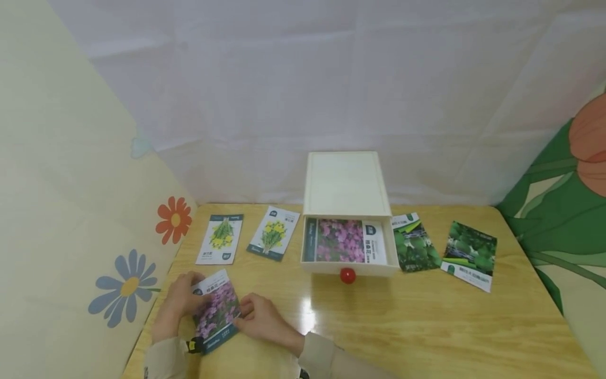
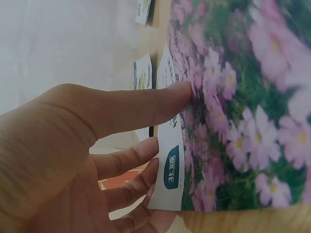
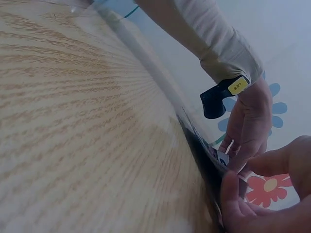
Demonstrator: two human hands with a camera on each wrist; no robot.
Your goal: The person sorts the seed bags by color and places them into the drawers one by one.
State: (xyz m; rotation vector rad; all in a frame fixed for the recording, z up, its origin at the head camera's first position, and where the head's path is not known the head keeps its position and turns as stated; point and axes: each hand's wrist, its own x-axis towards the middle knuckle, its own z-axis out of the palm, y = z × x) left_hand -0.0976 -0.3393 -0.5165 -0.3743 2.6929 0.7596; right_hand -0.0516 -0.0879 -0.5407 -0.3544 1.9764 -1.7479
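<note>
A seed packet with pink flowers (image 1: 219, 311) is held between both hands, low over the left part of the table. My left hand (image 1: 178, 299) grips its upper left edge. In the left wrist view the thumb (image 2: 146, 104) presses on the printed front and the other fingers lie behind the packet. At the right edge, my right hand (image 1: 266, 320) pinches the packet between thumb and fingers. The right wrist view shows the packet (image 3: 206, 150) edge-on, close to the wooden surface, with parts of it hidden by the fingers.
An opened white drawer box (image 1: 347, 181) with a red knob (image 1: 347, 275) stands at the back; another pink-flower packet (image 1: 341, 241) lies inside. Left of it lie two yellow-flower packets (image 1: 220, 239), (image 1: 273, 233); to its right, two green-leaf packets (image 1: 416, 245), (image 1: 470, 253). Cloth walls surround the table.
</note>
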